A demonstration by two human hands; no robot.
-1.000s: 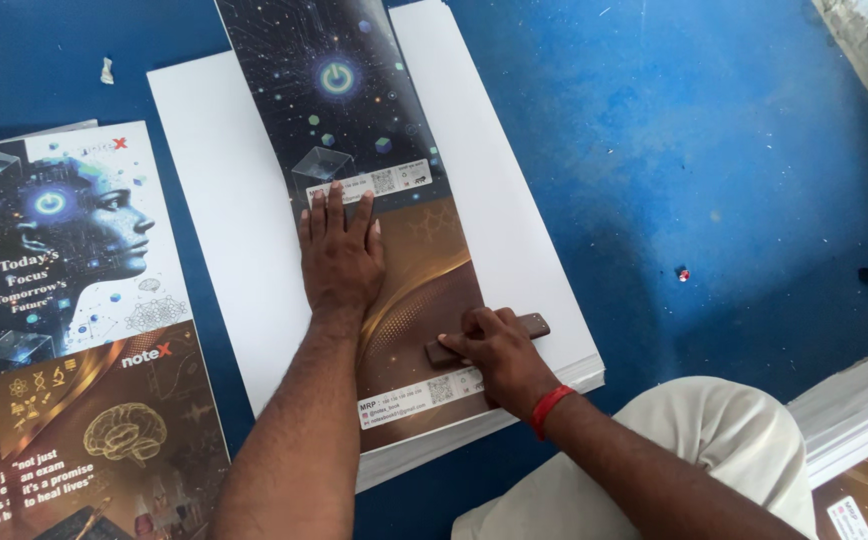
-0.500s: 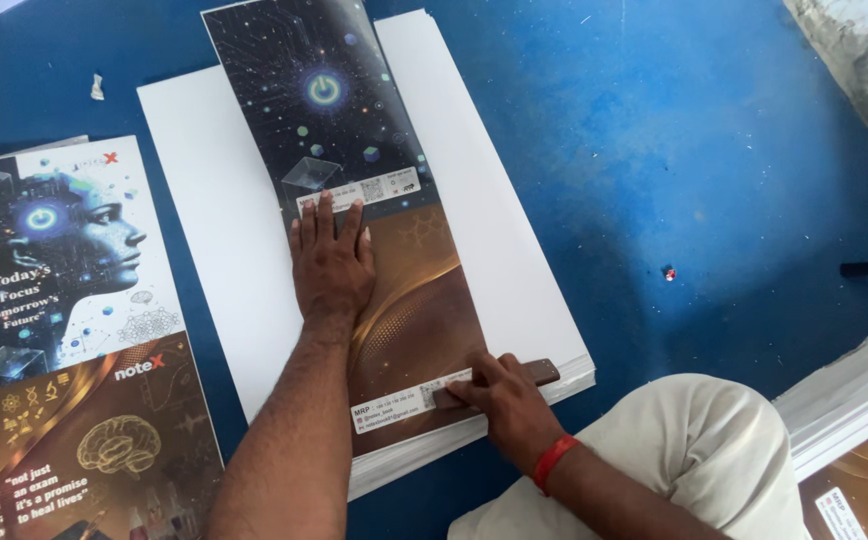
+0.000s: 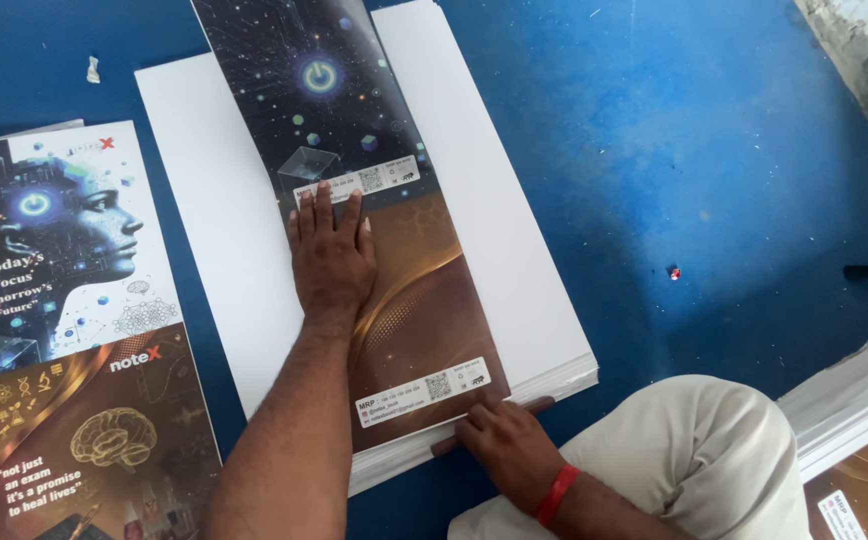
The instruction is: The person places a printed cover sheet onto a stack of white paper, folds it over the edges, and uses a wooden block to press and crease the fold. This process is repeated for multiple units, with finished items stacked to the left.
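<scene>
— Where's he at with that cover sheet?

— It looks mostly laid, I'd say; the long printed strip, dark starry half above and brown-gold half below, lies along the middle of the white paper stack on the blue floor, and its near edge sits close to the stack's near edge.

— And the hands?

— Left hand is flat on the strip, palm down, fingers spread and straight, pressing rather than grasping; so that grip is open. Right hand, with the red wristband, is down at the near edge of the stack, fingers curled over a brown wooden stick; closed on it, as far as I can see.

— What's left, then?

— Hard to judge; the strip seems flat under the stick's end of it, though the far end runs out of view. More printed sheets lie beside the stack on the left, untouched.
</scene>
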